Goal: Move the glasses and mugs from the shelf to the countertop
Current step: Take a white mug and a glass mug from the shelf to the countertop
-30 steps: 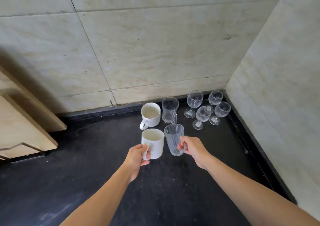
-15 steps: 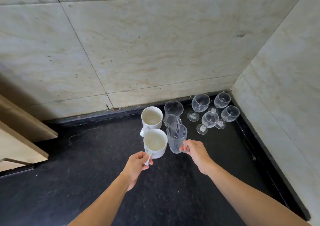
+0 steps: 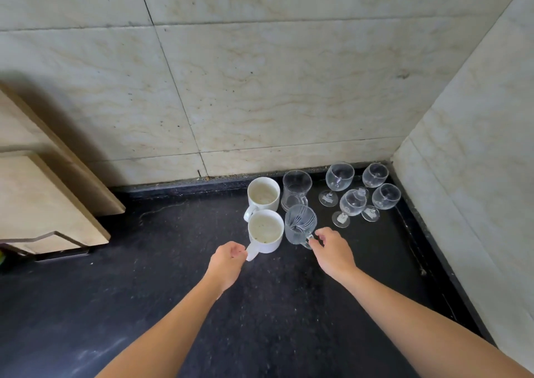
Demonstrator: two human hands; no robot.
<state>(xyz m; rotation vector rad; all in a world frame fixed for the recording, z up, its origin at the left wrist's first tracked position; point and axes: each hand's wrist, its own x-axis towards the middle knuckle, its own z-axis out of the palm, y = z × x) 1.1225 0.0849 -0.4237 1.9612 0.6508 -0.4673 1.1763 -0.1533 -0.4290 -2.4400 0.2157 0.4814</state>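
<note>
Black countertop (image 3: 173,291): both hands, left (image 3: 226,263) pinching white mug (image 3: 265,231) handle, right (image 3: 333,252) glass mug (image 3: 300,225) handle.

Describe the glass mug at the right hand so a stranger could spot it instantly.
Start at the back right corner of the black countertop, where four stemmed glasses cluster. Left of them stand two white mugs and two clear ones; the glass mug is the nearer clear one, at the right hand. Only it has curved etched lines.

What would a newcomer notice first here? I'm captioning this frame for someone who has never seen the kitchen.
Two bare arms reach in: the left hand at a white mug's handle, the right hand at a glass mug. Behind, four stemmed glasses cluster in the black countertop's far right corner, against marble walls.
</note>
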